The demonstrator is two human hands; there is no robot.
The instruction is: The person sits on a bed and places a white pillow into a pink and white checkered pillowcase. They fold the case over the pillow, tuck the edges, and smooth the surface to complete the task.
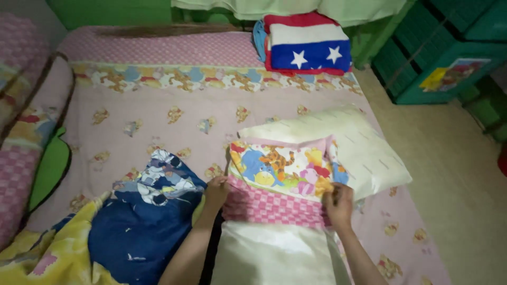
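A pink checked pillowcase [274,203] with a band of cartoon animals lies half pulled over a cream pillow [269,256] at the near edge of the bed. My left hand [216,191] pinches the pillowcase's left edge. My right hand [338,203] grips its right edge. A second bare cream pillow [364,148] lies just behind, partly under the pillowcase's far end.
The bed is covered by a pink cartoon-print sheet [158,111]. A blue and yellow blanket [132,227] is bunched at the near left. A pink bolster [31,137] lies along the left. A folded red, white and blue cloth with stars [309,45] sits at the head. Green crates [438,53] stand on the floor at right.
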